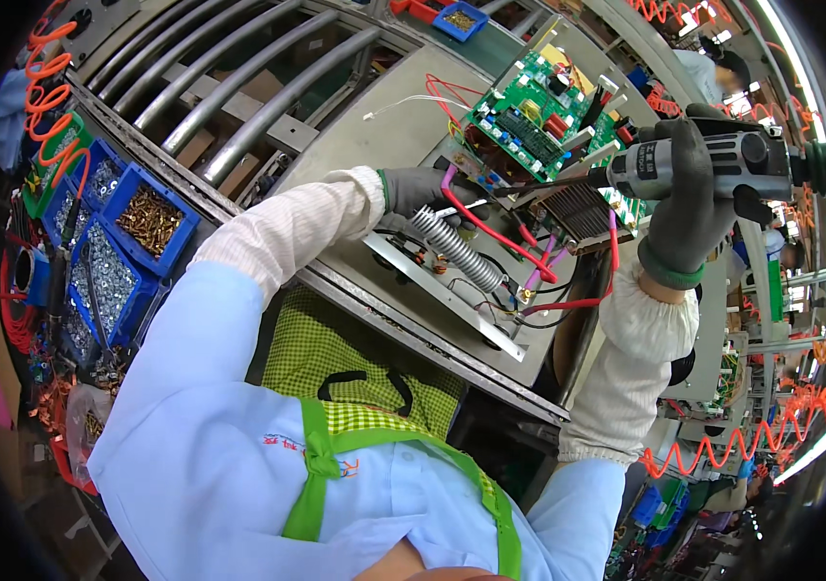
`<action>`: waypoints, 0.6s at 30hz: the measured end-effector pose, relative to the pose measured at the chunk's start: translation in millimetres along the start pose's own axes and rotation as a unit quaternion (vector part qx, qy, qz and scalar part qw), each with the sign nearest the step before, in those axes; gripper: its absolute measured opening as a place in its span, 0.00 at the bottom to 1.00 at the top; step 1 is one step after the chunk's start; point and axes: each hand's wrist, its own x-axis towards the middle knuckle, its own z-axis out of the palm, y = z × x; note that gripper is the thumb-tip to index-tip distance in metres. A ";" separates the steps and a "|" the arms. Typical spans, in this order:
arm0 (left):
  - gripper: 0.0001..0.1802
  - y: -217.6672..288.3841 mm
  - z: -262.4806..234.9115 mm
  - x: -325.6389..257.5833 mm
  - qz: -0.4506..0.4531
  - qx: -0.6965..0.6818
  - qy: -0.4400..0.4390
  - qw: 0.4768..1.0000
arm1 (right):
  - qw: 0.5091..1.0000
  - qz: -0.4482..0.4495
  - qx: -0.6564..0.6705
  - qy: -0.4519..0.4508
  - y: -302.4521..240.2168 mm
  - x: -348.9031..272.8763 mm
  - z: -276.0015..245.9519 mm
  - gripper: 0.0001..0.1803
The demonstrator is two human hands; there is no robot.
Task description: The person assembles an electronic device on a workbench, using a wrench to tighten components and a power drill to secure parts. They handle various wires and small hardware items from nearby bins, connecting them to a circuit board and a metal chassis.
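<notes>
The right hand, in a dark grey glove, was wrapped tight around the grip of a grey power screwdriver, which it held level with its thin bit pointing left toward the edge of a green circuit board. Whether the bit's tip touched the board could not be told. The left hand, gloved the same way, was closed on the near edge of the assembly just below that board, its fingers curled beside a purple wire and a coiled metal spring. The board stood tilted up on a grey metal chassis, with a dark finned heat sink under its right side. Red wires looped from the board down across the chassis, and a thin white wire lay farther up on the metal plate. The chassis rested on a line of grey metal rollers. Off to the left, blue bins held brass and silver screws, with an orange coiled hose hanging above them. A green apron strap crossed the person's light blue shirt.
</notes>
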 end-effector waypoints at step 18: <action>0.17 -8.1 -11.7 8.5 0.066 0.032 -0.044 0.996 | 0.993 0.080 -0.039 0.083 2.0 0.4 -9.4 0.16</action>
